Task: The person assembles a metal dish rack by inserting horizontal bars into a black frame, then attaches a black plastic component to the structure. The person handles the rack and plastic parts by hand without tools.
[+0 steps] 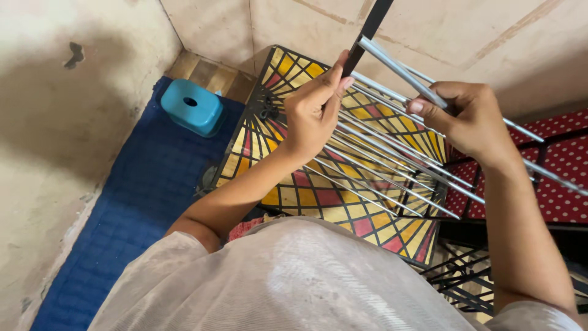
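Smooth silver metal rods [392, 160] fan out, held high at centre above a patterned red-and-yellow panel [318, 197]; left hand [313, 110] pinches a flat black bar [366, 32]; right hand [471, 119] clamps one rod; blue plastic stool [191, 106] on quilted blue mat [131, 208], far left.

The person wears a loose, pale beige garment of fine woven cloth [294, 282] with short sleeves ending near the elbows. Both forearms are bare. The left hand [312, 113] and right hand [471, 119] carry no rings, bangles or watch; the fingernails are short and unpainted.
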